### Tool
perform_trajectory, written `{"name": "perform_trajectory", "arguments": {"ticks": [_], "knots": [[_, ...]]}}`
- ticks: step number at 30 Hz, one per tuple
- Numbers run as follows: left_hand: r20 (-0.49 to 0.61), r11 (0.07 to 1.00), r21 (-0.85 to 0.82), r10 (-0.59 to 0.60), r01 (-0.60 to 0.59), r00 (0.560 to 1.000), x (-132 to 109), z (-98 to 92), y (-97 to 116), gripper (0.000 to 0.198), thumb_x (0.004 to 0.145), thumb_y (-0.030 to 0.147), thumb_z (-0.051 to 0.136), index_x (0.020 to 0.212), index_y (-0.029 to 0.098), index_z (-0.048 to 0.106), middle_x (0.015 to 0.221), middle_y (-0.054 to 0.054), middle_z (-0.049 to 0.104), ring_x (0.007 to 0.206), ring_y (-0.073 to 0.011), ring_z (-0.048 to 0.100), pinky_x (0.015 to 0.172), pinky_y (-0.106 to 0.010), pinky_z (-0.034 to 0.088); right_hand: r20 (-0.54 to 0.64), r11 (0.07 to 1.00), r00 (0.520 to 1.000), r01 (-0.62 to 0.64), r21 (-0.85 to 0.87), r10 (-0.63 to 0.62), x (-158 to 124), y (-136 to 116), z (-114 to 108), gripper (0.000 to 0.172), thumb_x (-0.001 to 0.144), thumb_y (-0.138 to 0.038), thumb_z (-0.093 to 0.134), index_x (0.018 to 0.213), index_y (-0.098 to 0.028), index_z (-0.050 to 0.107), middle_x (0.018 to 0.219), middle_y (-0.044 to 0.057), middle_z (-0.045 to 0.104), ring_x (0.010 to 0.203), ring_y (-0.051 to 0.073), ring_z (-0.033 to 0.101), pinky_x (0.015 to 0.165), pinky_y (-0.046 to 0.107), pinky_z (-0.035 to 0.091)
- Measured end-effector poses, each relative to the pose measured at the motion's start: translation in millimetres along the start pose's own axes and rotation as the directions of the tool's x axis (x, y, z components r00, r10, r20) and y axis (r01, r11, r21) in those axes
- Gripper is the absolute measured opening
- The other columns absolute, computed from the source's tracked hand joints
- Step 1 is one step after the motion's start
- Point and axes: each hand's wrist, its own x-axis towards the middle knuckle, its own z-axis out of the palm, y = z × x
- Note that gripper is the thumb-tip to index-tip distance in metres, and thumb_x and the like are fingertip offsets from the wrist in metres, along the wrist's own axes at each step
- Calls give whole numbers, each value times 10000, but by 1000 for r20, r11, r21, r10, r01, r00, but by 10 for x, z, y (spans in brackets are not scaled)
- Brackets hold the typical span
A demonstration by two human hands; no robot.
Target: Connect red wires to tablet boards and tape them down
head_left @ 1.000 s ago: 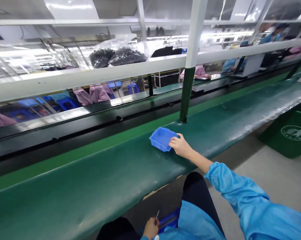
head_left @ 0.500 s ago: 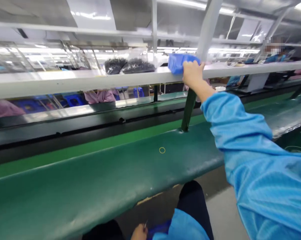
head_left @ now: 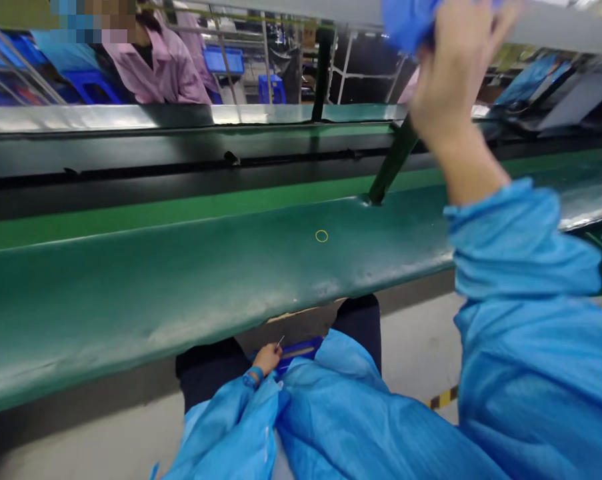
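Raised at the upper right, my right hand grips a blue plastic bin. The bin is cut off by the top of the view, and its lower part hangs over the front edge of the white shelf. Motion blurs the hand a little. Low in my lap, my left hand is closed on a thin, pointed metal thing that sticks up from the fingers; its kind is too small to tell.
A green-covered bench runs across in front of my knees. A dark green post rises from it under the shelf. Beyond lies a black strip. A person in a pink top sits on the far side. Below me is a blue stool.
The view has tilted down, bringing my lap and left hand into fuller sight. My right hand and the blue bin have come nearer, the bin now over the shelf's front edge.
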Motion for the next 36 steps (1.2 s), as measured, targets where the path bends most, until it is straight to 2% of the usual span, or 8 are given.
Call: {"name": "perform_trajectory", "arguments": {"ticks": [5, 9, 16, 21, 25, 29, 33, 36], "knots": [[4, 1000, -27, 1, -1, 1000, 36, 29, -19, 311, 1021, 423, 648, 1168, 154, 702, 1217, -90, 716, 1173, -233, 677, 1077, -482, 540, 341, 981, 939, 103, -163, -42, -2183, -157, 760, 258, 1004, -230, 442, 949, -197, 692, 941, 98, 684, 993, 275, 600, 1013, 586, 408], [19, 1000, -26, -3, 3, 1000, 68, 57, -9, 309, 1020, 416, 652, 1184, 159, 698, 1241, -93, 706, 1185, -235, 671, 1072, -479, 545, 531, 988, 847, 58, -140, 26, -2963, 32, 999, 253, 979, -208, 457, 968, -214, 710, 985, 132, 725, 997, 281, 574, 1053, 542, 369], [31, 999, -47, -7, 9, 999, 89, 36, 29, 301, 1018, 411, 656, 1175, 159, 701, 1235, -92, 707, 1185, -235, 670, 1074, -482, 544, 466, 986, 869, -149, -76, 167, -2913, -632, 1089, 417, 886, -174, 501, 1281, -149, 631, 1300, 198, 642, 1240, 349, 562, 1073, 515, 417], [33, 1000, -14, -7, 8, 999, 39, -5, 55, 309, 1019, 427, 650, 1158, 156, 705, 1212, -88, 719, 1167, -230, 678, 1083, -476, 531, 781, 932, 531, -315, -178, 329, -2613, -1167, 1665, 323, 1035, -239, 426, 1291, -110, 574, 1260, 220, 699, 1055, 297, 717, 912, 403, 543], [17, 999, 34, 12, -13, 1000, 24, -47, 57, 316, 1030, 433, 630, 1148, 150, 706, 1215, -91, 726, 1190, -231, 674, 1102, -473, 513, 804, 889, 449, -412, -201, 390, -2430, -1118, 1914, 268, 978, -157, 506, 1189, -59, 640, 1174, 272, 733, 1066, 337, 744, 896, 414, 554], [21, 998, 62, 29, -30, 999, 45, -81, 65, 289, 1038, 401, 622, 1135, 144, 709, 1195, -88, 733, 1175, -224, 683, 1091, -459, 524, 821, 901, 472, -419, -111, 321, -2379, -1069, 1720, 162, 944, -207, 584, 1025, -112, 689, 1025, 178, 771, 968, 271, 743, 846, 342, 532], [14, 997, 65, 38, -39, 999, 78, -74, 50, 264, 1034, 373, 630, 1146, 147, 710, 1227, -92, 728, 1215, -227, 669, 1110, -460, 512, 476, 908, 807, -417, 41, 349, -2358, -908, 1285, 237, 1058, -295, 427, 1103, -170, 623, 969, 65, 731, 885, 171, 675, 836, 291, 489], [19, 998, 53, 44, -45, 999, 111, -52, 26, 278, 1034, 383, 629, 1147, 142, 709, 1219, -92, 730, 1204, -227, 672, 1102, -459, 514, 237, 895, 865, -445, -42, 442, -2347, -563, 1044, 277, 1077, -273, 379, 1115, -154, 626, 1013, 96, 720, 908, 185, 655, 871, 323, 482]]}}
